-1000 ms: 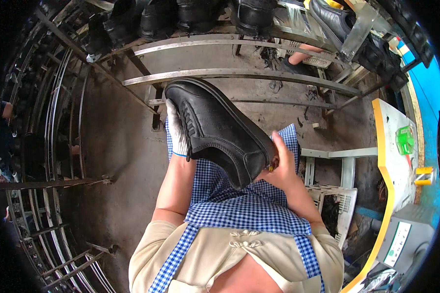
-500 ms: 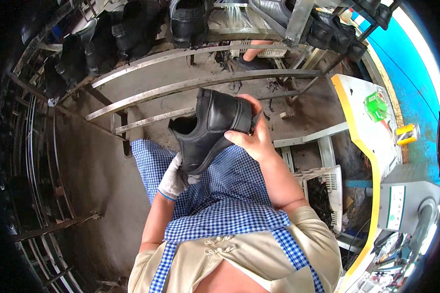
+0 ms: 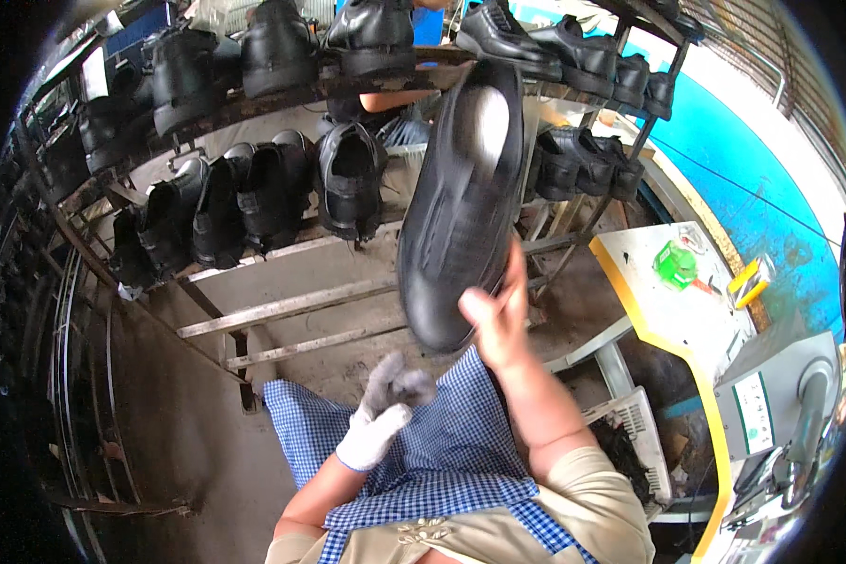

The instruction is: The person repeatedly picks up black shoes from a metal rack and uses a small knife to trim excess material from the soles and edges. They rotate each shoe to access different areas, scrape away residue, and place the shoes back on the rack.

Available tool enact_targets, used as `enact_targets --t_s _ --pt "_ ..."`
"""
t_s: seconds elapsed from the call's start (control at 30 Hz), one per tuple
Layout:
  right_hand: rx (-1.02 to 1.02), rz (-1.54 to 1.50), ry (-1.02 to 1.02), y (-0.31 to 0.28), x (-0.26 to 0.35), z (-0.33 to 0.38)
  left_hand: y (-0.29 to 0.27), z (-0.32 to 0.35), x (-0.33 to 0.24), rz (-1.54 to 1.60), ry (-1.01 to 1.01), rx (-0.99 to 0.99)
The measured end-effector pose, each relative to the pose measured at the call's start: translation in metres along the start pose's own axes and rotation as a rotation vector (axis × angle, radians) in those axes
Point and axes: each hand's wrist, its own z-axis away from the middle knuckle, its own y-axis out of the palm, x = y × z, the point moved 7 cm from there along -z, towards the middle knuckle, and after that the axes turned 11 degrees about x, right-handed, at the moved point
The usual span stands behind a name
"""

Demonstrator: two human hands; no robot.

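From my screen I see the black shoe (image 3: 449, 230) at the centre of the frame, toe down and slanting, its mouth toward the top with a pale insole (image 3: 489, 120) showing. I judge it fairly light but bulky, stiff in the sole, softer in the upper, smooth enough to slip or scuff; I'd take hold around the sole's edge or heel. The right hand (image 3: 500, 315) grasps it by its lower right side near the toe, so most of the shoe rises above and left of that hand. The left hand (image 3: 385, 409), gloved, is released, below the toe and apart from it, though blur obscures its fingers. The rack (image 3: 287, 308) spans the upper frame; the counter (image 3: 669, 315) stands at right.
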Motion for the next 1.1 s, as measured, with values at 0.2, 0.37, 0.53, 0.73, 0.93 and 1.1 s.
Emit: enact_targets --t_s 0.2,0.37,0.53,0.73,0.93,1.1 --pt "0.014 -0.309 0.204 -0.056 0.026 -0.174 -0.009 0.026 0.010 0.017 -0.112 -0.218" --pt "-0.163 -0.525 0.219 -0.081 0.003 -0.210 -0.014 0.036 0.012 0.053 -0.134 -0.297" --pt "-0.199 -0.043 -0.216 -0.020 0.015 -0.166 -0.037 0.061 0.008 0.053 -0.100 -0.378" --pt "-0.185 1.040 -0.677 0.061 0.110 -0.237 -0.046 0.072 0.005 0.033 -0.172 -0.479" --pt "0.028 1.074 -0.366 0.044 0.099 -0.241 -0.040 0.050 0.003 0.089 -0.113 -0.417" --pt "0.060 0.805 -0.594 0.052 0.115 -0.082 -0.045 0.041 -0.023 0.120 -0.091 -0.243"
